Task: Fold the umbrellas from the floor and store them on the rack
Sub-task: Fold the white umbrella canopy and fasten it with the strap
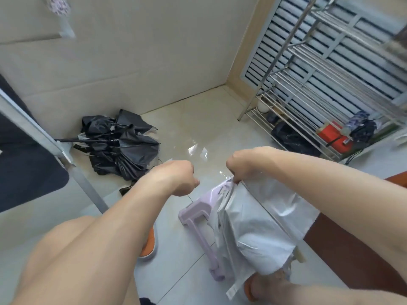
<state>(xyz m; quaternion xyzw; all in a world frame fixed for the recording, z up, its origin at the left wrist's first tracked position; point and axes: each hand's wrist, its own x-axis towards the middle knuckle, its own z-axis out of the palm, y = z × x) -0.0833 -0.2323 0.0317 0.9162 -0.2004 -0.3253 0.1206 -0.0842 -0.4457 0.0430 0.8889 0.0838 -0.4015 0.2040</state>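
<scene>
Right hand (pixel 239 164) is pinching the top edge of a white umbrella (pixel 253 227), canopy hanging straight down below it, draped partly over a lilac stool (pixel 196 213). My guess is it's held high like that so the fabric falls loose and the panels can be gathered. Left hand (pixel 176 179) sits just left of the right one, level with it, fingers curled under; whether it has hold of a bit of canopy or nothing at all, I can't tell from this angle.

Black umbrellas (pixel 120 146) are still in a heap on the floor, well out past the left hand, tucked against the wall. The rack (pixel 308 89) is beyond the right hand and off to its right, lower shelves already holding stuff.

Room-wise: bare tile runs forward from both hands to the rack. A grey bar (pixel 44 137) crowds the left arm, and the stool sits right under the hands, so swinging the canopy down looks tight.
</scene>
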